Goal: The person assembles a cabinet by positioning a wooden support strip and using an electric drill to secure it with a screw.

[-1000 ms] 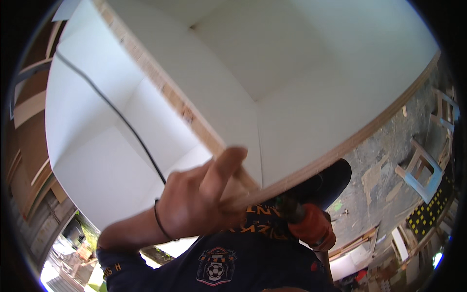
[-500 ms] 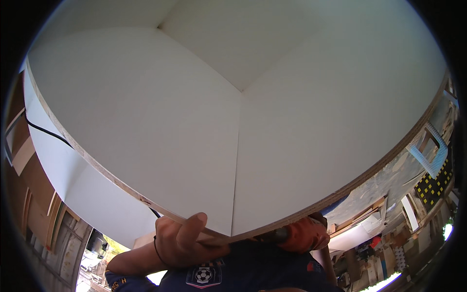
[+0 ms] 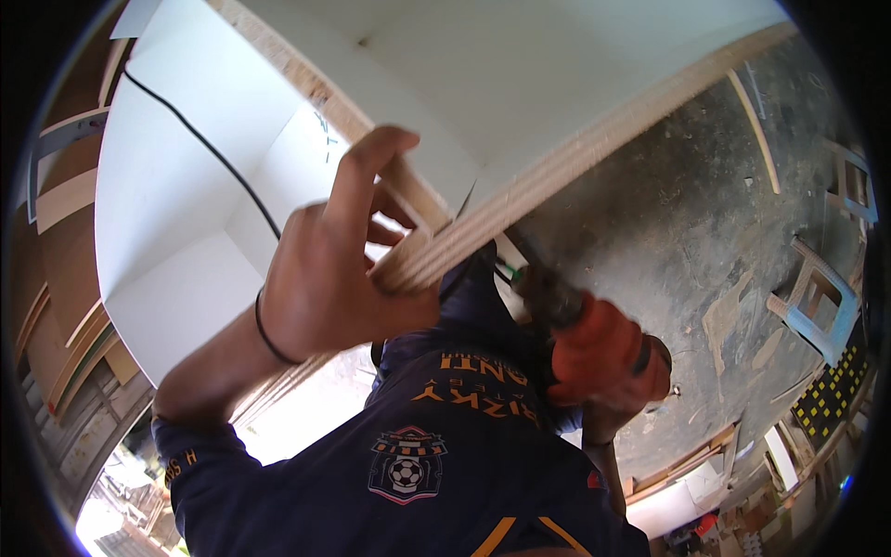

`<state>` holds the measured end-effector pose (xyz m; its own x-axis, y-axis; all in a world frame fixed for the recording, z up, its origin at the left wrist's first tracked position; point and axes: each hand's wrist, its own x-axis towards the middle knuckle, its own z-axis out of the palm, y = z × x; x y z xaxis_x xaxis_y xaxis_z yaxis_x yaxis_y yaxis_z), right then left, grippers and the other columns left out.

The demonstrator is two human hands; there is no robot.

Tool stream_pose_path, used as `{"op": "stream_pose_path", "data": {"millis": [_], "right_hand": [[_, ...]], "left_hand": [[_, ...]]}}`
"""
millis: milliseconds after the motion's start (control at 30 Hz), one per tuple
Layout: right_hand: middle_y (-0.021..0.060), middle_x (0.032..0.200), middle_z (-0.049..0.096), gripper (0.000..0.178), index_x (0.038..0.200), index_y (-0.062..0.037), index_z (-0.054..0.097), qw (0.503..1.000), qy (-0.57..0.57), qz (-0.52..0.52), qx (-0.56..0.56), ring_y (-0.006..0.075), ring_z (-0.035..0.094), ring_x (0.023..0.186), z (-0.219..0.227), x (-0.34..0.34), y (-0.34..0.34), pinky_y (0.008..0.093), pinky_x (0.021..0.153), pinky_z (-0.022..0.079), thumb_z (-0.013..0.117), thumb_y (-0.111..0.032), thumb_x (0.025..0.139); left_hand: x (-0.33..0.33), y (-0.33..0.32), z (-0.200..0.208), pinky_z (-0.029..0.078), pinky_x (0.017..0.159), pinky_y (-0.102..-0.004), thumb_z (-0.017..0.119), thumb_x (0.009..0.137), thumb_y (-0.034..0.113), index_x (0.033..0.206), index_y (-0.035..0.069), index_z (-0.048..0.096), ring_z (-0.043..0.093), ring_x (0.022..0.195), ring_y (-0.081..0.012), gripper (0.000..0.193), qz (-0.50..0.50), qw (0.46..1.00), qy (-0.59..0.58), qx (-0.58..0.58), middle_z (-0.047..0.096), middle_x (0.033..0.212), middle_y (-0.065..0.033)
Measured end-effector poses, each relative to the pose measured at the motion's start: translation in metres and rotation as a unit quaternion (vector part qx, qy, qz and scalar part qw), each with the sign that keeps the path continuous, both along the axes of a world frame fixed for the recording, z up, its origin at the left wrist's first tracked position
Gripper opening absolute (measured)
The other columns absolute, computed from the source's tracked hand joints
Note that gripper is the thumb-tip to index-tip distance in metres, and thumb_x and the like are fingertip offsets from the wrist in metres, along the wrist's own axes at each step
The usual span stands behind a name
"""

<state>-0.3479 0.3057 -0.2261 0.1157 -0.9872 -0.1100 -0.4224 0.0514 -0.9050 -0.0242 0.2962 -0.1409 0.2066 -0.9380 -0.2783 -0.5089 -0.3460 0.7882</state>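
Your left hand (image 3: 339, 265) grips the corner of a white cabinet (image 3: 557, 84), pale layered wood grain along the cut edges, faces smooth. Your right hand (image 3: 640, 376) is closed round a blurred orange-red drill (image 3: 594, 343), dark chuck just beside the panel's outer face. Black cable (image 3: 204, 139) curves across a white box (image 3: 176, 176) left. Grey floor (image 3: 640, 213), patchy and stained; wood strip (image 3: 756, 130), blue-topped stool (image 3: 821, 306), yellow-checked black mat (image 3: 831, 399) right; brown boards (image 3: 70, 357) far left.
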Motion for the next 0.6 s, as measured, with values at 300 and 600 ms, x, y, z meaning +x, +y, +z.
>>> {"op": "stream_pose_path", "data": {"millis": [300,600], "right_hand": [[0.0142,0.114,0.051,0.077,0.125,-0.0008,0.034,0.985,-0.13,-0.047,0.106,0.0174,0.06,0.086,0.015,0.008,0.017,0.0312,0.07,0.055,0.074,0.003,0.06],[0.0134,0.105,0.063,0.066,0.12,0.0041,0.05,0.87,-0.416,0.048,0.261,0.0256,0.064,0.093,0.022,-0.014,0.039,0.0345,0.077,0.056,0.072,-0.003,0.058]], "left_hand": [[0.021,-0.003,0.012,0.051,0.069,-0.0357,0.071,0.062,0.019,0.132,0.003,0.033,0.067,0.07,-0.0324,0.082,-0.044,0.996,-0.041,-0.071,0.064,0.079,-0.021],[0.024,-0.009,0.024,0.05,0.074,-0.0345,0.071,0.059,0.029,0.133,-0.002,0.033,0.064,0.075,-0.034,0.089,-0.057,0.992,-0.083,-0.072,0.063,0.08,-0.0223]]}}
